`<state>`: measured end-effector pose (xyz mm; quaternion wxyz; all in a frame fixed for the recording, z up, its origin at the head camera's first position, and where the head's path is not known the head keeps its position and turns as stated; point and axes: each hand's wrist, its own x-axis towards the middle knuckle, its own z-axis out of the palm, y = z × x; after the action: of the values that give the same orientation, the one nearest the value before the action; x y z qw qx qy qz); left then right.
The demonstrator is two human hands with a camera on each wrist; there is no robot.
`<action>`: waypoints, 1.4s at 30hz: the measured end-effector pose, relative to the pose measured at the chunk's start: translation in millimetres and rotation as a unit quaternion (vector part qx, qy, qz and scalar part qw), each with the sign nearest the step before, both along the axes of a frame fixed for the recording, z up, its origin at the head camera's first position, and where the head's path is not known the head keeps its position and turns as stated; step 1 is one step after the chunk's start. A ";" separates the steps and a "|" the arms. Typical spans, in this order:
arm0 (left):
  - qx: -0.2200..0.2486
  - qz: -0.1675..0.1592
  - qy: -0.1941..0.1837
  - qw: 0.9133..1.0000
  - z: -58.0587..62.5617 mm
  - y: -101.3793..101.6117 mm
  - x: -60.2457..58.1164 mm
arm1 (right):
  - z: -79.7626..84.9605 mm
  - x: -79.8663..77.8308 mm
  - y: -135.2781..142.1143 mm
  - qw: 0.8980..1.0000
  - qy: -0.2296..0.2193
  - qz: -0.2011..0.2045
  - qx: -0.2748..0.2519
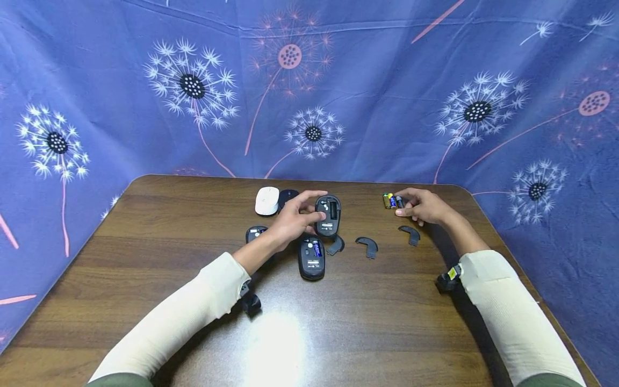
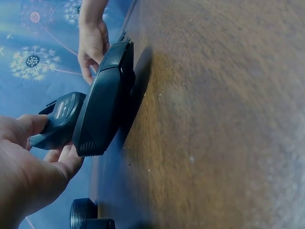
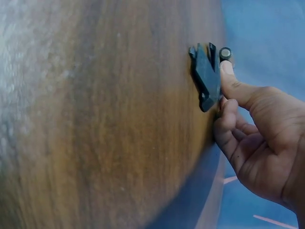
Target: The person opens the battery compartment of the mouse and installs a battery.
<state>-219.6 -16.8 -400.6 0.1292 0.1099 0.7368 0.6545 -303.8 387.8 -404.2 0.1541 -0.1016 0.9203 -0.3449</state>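
My left hand (image 1: 292, 221) grips a black computer mouse (image 1: 328, 215) by its sides, underside toward me, with its battery slot uncovered and no battery showing in it. Over on the right, my right hand (image 1: 424, 206) pinches a dark battery (image 1: 399, 202) end to end between thumb and index finger. Beside that battery lie several others, among them a yellow-and-blue battery (image 1: 391, 201). The right wrist view shows the battery's round end (image 3: 225, 53) at the thumb tip. Just below the held mouse, another black mouse (image 1: 311, 259) lies upside down with a blue battery in its slot.
Three curved black battery covers, a left one (image 1: 336, 245), a middle one (image 1: 368, 247) and a right one (image 1: 410, 235), lie on the wooden table (image 1: 387, 322). Behind my left hand are a white mouse (image 1: 267, 201), a dark mouse (image 1: 287, 198) and a partly hidden black mouse (image 1: 254, 233).
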 end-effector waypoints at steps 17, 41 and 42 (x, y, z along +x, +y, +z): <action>0.005 -0.002 0.004 1.000 2.4 2.1 -1.1 | 9.4 -0.1 19.7 0.980 -0.043 -0.075 -0.179; 0.004 0.001 -0.001 1.000 3.7 1.0 -1.2 | 26.2 9.3 -19.0 0.986 0.057 -0.093 -0.123; 0.004 0.001 -0.002 1.000 3.4 1.0 -1.1 | 26.2 10.2 -21.3 0.986 0.062 -0.093 -0.120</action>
<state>-220.7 -15.8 -397.3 0.1292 0.1084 0.7341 0.6577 -293.6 366.5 -378.0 0.0503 -0.0541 0.8856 -0.4585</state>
